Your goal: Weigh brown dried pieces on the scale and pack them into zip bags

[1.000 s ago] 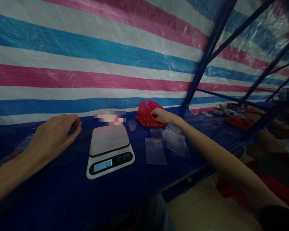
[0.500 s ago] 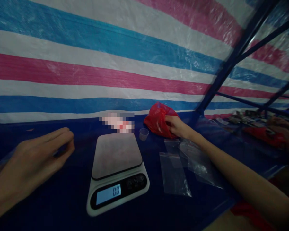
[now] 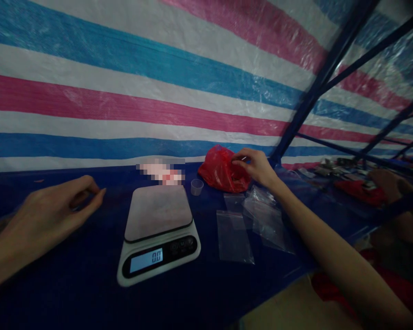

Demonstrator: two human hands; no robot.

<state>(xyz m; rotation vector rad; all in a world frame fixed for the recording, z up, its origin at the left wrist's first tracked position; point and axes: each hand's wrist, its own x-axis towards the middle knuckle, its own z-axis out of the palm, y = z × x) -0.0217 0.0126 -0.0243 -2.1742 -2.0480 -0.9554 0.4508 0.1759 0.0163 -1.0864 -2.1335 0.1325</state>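
My right hand (image 3: pixel 256 166) is at the opening of a crumpled red plastic bag (image 3: pixel 220 172), its thumb and fingers pinched together. A tiny pale glint shows by the fingers, too small to name. Left of the scale, my left hand (image 3: pixel 64 204) hovers with loosely curved fingers and nothing visible in it. Between the hands stands a white digital scale (image 3: pixel 158 229) with a bare metal plate and a display reading 0.0. A small clear plastic cup (image 3: pixel 196 187) is behind the scale's right corner. Clear zip bags (image 3: pixel 234 238) lie flat to the right.
A pixelated pale and red item (image 3: pixel 161 170) lies behind the scale. The blue table (image 3: pixel 89 293) meets a striped tarp wall (image 3: pixel 124 105). Blue metal poles (image 3: pixel 303 110) slant up at right, near another person's hand (image 3: pixel 382 178) and a second red bag (image 3: pixel 359 191).
My right hand has drawn back out of the red bag's opening, fingers pinched. My left thumb and fingertips have come closer together. The whole view has shifted slightly.
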